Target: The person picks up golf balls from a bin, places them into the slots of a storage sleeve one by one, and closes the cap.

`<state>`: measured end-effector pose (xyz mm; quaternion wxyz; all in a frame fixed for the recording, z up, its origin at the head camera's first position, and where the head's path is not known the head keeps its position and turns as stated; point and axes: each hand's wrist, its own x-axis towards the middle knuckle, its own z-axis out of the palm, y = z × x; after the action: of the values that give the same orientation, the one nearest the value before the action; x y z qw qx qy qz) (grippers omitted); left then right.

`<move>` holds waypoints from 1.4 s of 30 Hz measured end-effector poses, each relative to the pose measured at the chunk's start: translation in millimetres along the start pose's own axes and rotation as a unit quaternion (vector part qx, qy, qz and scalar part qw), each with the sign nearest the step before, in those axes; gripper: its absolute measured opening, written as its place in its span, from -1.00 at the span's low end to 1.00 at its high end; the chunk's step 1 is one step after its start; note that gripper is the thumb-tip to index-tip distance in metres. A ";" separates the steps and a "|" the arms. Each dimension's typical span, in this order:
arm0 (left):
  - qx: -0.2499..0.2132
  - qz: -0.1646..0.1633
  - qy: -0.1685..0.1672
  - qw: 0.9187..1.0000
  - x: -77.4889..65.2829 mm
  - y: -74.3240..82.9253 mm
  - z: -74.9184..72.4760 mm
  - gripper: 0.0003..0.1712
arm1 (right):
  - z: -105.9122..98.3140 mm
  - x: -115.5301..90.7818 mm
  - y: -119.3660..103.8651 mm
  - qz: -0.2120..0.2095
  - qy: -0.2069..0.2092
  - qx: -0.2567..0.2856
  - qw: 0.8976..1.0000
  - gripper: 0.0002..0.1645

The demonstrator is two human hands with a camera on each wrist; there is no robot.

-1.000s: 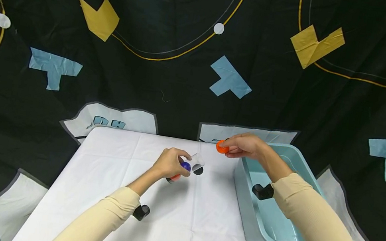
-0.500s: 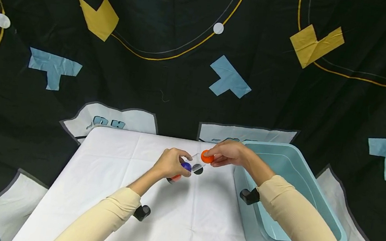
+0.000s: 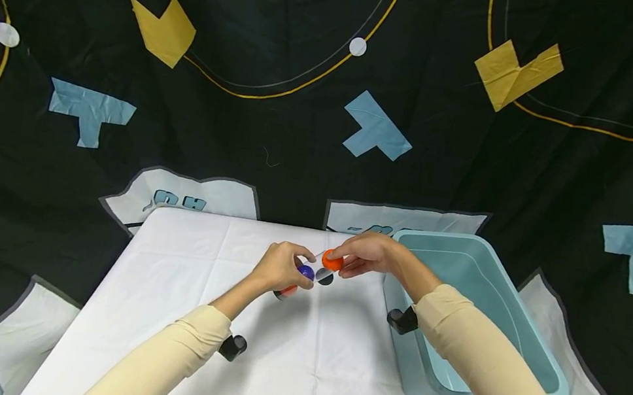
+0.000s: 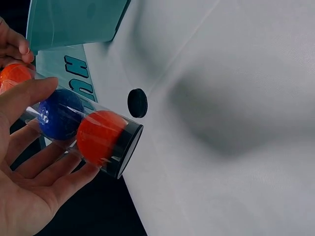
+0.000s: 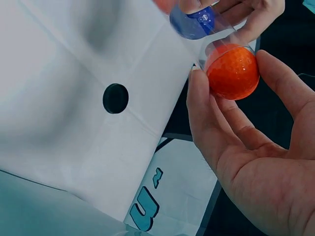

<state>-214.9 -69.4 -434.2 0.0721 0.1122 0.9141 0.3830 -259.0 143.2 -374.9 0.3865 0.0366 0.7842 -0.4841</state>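
A clear plastic tube (image 4: pixel 81 112) slants above the white table, gripped around its side by my left hand (image 3: pixel 278 268). Inside it lie a blue golf ball (image 4: pixel 60 114) and, at its black closed end, an orange golf ball (image 4: pixel 101 136). My right hand (image 3: pixel 370 253) pinches another orange golf ball (image 5: pixel 233 73) between thumb and fingers. This ball sits right at the tube's open mouth, its edge partly behind the clear wall in the right wrist view. On the tabletop below lies a round black cap (image 5: pixel 115 98).
A pale blue-green plastic bin (image 3: pixel 406 360) stands on the right of the white-covered table (image 3: pixel 253 374), beneath my right forearm. Behind the table hangs a black curtain (image 3: pixel 272 172) with taped shapes and cords.
My right hand has carried the orange golf ball left and down from beside the bin to the tube's mouth. The left hand and the tube have stayed nearly still.
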 end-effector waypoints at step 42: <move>-0.022 -0.006 0.032 0.999 -14.3 -18.4 -12.4 -0.52 | -9.1 0.6 19.8 -0.029 0.082 -0.014 0.996 -0.45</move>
<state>-206.6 -94.1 -438.1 0.0479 0.0931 0.9079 0.4059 -256.0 160.7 -387.6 0.3068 0.0481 0.8208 -0.4794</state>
